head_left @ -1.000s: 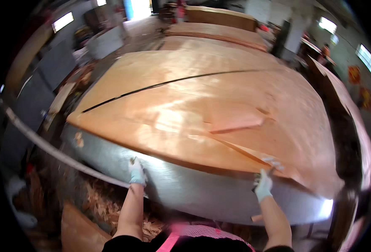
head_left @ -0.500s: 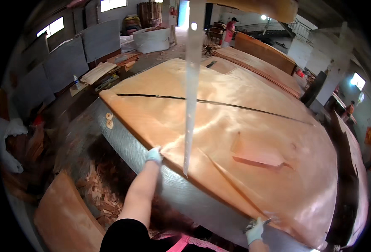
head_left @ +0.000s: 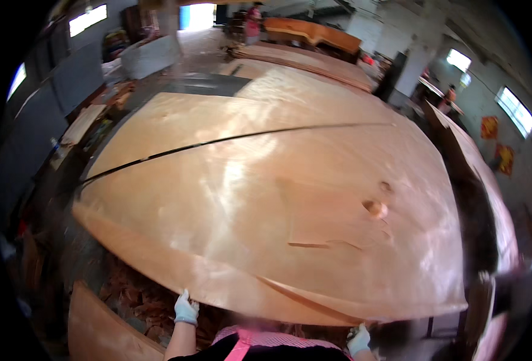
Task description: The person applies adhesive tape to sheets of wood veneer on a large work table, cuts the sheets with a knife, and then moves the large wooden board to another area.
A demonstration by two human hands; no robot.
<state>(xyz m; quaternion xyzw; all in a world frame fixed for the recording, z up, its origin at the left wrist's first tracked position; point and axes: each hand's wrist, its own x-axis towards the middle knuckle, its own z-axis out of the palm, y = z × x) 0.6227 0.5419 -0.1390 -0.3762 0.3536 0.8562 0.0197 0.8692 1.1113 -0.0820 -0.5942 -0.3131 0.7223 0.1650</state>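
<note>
Head view: your left hand [head_left: 186, 310] pinches the sheet [head_left: 230, 198] at its lower-centre edge; right hand [head_left: 358, 340], grip unclear; dark gap [head_left: 466, 198] frame right.

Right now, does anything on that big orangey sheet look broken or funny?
Yes: the sheet isn't flat. A fold or split slants to its near edge by the right hand, and a bump or hole shows farther back.

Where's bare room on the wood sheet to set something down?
The wood sheet is bare across a broad patch between the dark strip and the near edge by the left hand, and beyond the strip. Toward the right hand, a long fold interrupts it; wood scraps crowd left of the left hand.
</note>
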